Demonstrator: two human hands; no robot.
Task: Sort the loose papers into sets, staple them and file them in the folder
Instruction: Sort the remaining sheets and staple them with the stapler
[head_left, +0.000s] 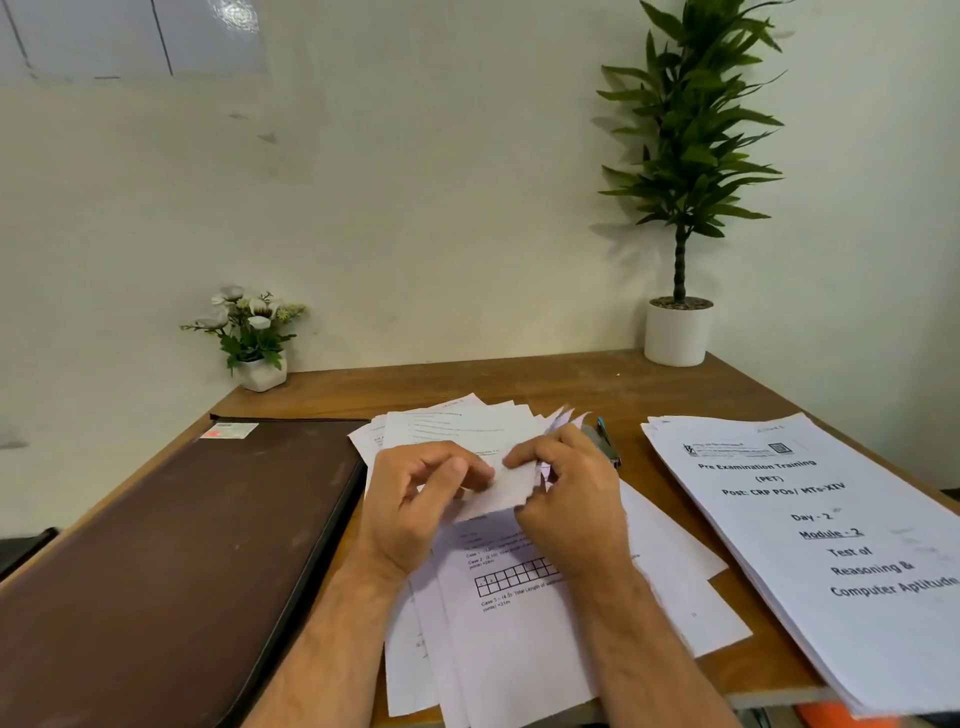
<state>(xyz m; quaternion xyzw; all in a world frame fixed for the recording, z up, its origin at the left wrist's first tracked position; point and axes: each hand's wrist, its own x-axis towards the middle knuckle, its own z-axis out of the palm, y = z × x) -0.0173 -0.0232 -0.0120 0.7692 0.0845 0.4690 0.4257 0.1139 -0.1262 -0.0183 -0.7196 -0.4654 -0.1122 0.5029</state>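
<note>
From the head view, your left hand (415, 499) and right hand (566, 493) meet above the middle of the counter (545, 384), both with fingers curled, pinching a fanned sheaf (467, 431) of printed sheets by its near edge; the sheets spread away from you toward the wall. Under your wrists lie loose papers (519, 623), overlapping at odd angles, the top one showing a row of boxes and lines of text. To your left the brown folder (171, 545) lies shut and flat, its edge just beside the papers, with a small card (228, 430) at its far corner. To your right sits a thick stack (821, 535) with a title page reading "Pre Examination Training". A stapler (605, 441) lies just past your right hand, partly hidden by it. A flower pot (257, 338) and a tall plant (680, 208) stand at the far corners.
</note>
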